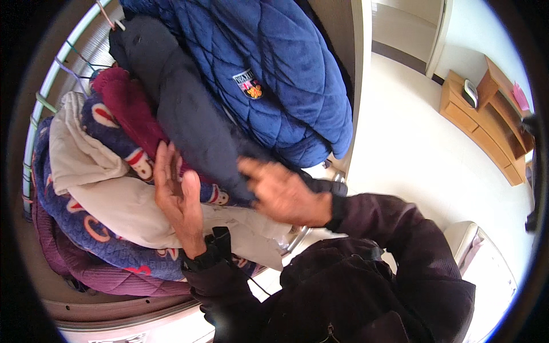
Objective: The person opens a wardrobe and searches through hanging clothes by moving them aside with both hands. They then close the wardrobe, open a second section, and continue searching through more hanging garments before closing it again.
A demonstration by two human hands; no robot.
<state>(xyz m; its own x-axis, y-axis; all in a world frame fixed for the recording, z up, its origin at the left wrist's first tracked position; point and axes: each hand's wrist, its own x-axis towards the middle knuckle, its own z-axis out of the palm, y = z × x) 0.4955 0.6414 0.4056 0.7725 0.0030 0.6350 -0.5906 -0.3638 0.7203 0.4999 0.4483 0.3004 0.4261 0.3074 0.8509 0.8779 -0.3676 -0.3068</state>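
Clothes hang packed together in a wardrobe. My left hand [179, 197] is open, its fingers stretched upward and thumb apart, beside the maroon garment [127, 103] and in front of a cream-white garment [123, 203]. To its right, my right hand [291, 193] is smeared by motion at the lower part of a dark navy garment [180, 94]. Whether its fingers grip that cloth cannot be made out. Right of the navy garment hangs a puffy blue quilted jacket [280, 80] with a small badge. A patterned blue fleece garment [108, 231] shows behind the white one.
A curved-looking rail [48, 86] with several thin hangers runs along the left. At the lower left hangs a purple ribbed garment [123, 280]. The wardrobe's side panel [361, 74] stands right of the jacket. Across the pale floor [400, 137] is a wooden cabinet [486, 134].
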